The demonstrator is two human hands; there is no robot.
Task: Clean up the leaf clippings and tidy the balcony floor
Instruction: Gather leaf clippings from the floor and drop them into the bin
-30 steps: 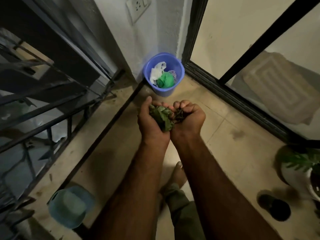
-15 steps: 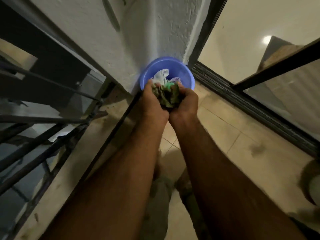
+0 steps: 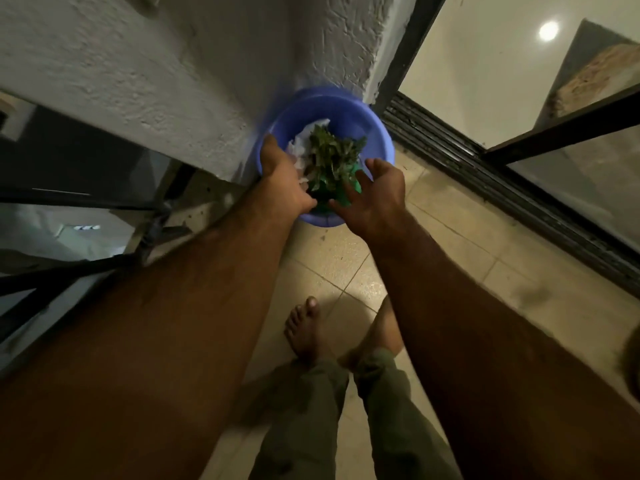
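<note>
A blue plastic bin stands on the floor in the corner against the white wall. Green leaf clippings lie in a heap inside it, on top of white paper and something green. My left hand hovers over the bin's left side with the palm down and fingers relaxed. My right hand is spread over the bin's near right rim, fingers apart. Neither hand holds anything; the clippings sit between them.
A rough white wall rises behind the bin. A black metal railing runs along the left. A sliding door track and glass door are on the right. My bare feet stand on beige tiles.
Both hands carried the cupped clippings forward over the bin, then parted and let them go. The clippings now lie in the bin.
</note>
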